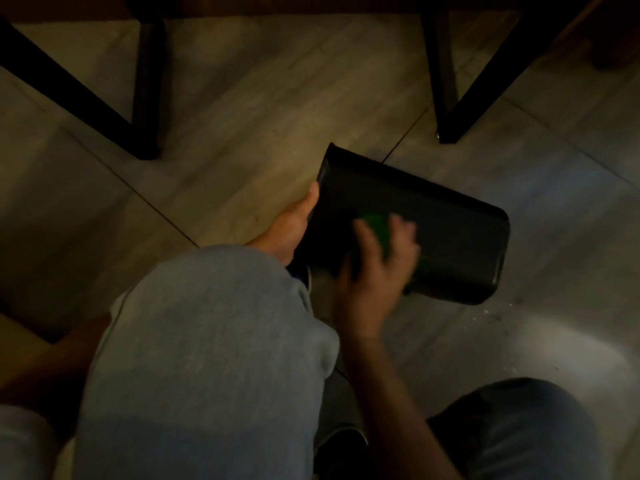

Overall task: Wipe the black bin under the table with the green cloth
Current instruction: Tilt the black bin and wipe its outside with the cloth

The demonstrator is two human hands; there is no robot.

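The black bin (450, 233) lies tipped on its side on the tiled floor, in dim light. My left hand (294, 223) grips its rim at the left end, thumb along the edge. My right hand (377, 268) presses the green cloth (375, 225) against the bin's upper side, fingers spread over it. Most of the cloth is hidden under my palm and blurred.
Black table legs stand at the left (145, 98) and right (446, 98) beyond the bin. My knees in grey trousers (214, 358) fill the foreground. Small light specks (491, 317) lie on the floor just right of the bin.
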